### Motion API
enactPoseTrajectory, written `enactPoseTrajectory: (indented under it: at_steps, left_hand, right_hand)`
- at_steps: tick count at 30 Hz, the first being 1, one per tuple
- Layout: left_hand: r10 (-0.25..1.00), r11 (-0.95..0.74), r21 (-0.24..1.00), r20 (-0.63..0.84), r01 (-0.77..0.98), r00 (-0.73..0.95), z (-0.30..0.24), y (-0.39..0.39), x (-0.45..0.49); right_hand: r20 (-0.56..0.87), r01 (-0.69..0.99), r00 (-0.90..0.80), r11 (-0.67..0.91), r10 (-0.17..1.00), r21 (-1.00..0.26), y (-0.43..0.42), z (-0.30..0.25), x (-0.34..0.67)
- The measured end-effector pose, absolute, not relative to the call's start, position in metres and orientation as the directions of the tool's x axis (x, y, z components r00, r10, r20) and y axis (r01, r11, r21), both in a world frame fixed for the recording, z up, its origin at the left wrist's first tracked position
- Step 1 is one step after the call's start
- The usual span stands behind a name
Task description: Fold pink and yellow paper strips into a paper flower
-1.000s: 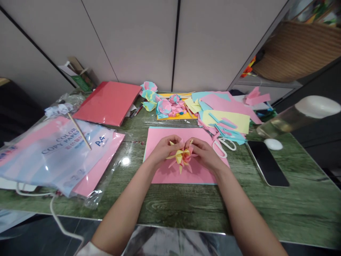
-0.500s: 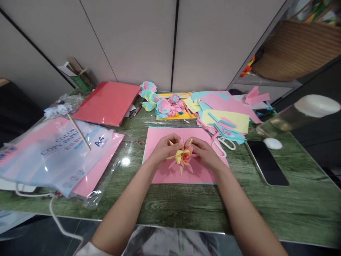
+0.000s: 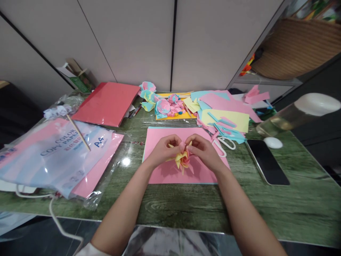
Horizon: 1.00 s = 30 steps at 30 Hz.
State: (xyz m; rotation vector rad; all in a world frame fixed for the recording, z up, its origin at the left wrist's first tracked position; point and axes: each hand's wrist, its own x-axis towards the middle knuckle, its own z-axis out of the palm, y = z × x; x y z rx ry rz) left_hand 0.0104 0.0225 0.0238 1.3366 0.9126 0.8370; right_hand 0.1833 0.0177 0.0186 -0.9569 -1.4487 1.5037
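Observation:
A yellow and pink folded paper flower (image 3: 182, 160) with pointed petals is held up between my two hands, above a stack of pink paper (image 3: 165, 176). From the left, my left hand (image 3: 167, 148) pinches its petals between thumb and fingers. On the other side my right hand (image 3: 204, 151) grips the upper right petals the same way. My fingers hide part of the flower's back. White-handled scissors (image 3: 223, 144) lie just right of my right hand, their blades partly under paper scraps.
Behind the pink stack are several paper flowers (image 3: 163, 106) and coloured scraps (image 3: 226, 121). A phone (image 3: 267, 161), a white oval object (image 3: 273, 143) and a tilted bottle (image 3: 282, 119) are at right. A copy paper bag (image 3: 61, 153) and red folder (image 3: 106, 103) lie at left.
The flower has tipped slightly and its centre now faces lower. Both hands have shifted a little, still pinching its petals.

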Motion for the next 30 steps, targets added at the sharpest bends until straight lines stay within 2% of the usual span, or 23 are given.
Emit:
enactPoseTrajectory:
  at_steps: [7,17,21,25,30]
  left_hand:
    - [0.921,-0.056,0.983,-0.016,0.174,0.39,0.021,0.027,0.011]
    - [0.945,-0.122,0.963,0.039,0.239,0.325,0.004,0.035,0.013]
    - [0.941,-0.052,0.977,-0.021,0.206,0.339,0.002,0.035,0.011]
    - [0.924,0.029,0.981,-0.099,0.192,0.369,0.003,0.034,0.01]
    - [0.93,0.022,0.971,-0.107,0.239,0.352,0.002,0.034,0.009]
  right_hand:
    - [0.073,0.2,-0.302,0.138,0.95,-0.97,0.02,0.017,0.182]
    - [0.021,0.315,-0.151,0.068,0.988,-0.947,0.022,0.001,0.179]
    - [-0.001,0.296,-0.162,0.048,0.987,-0.954,0.022,0.002,0.18]
    - [-0.045,0.301,-0.268,0.039,0.962,-0.953,0.023,0.007,0.185]
    - [-0.05,0.311,-0.331,0.059,0.942,-0.948,0.025,0.006,0.189]
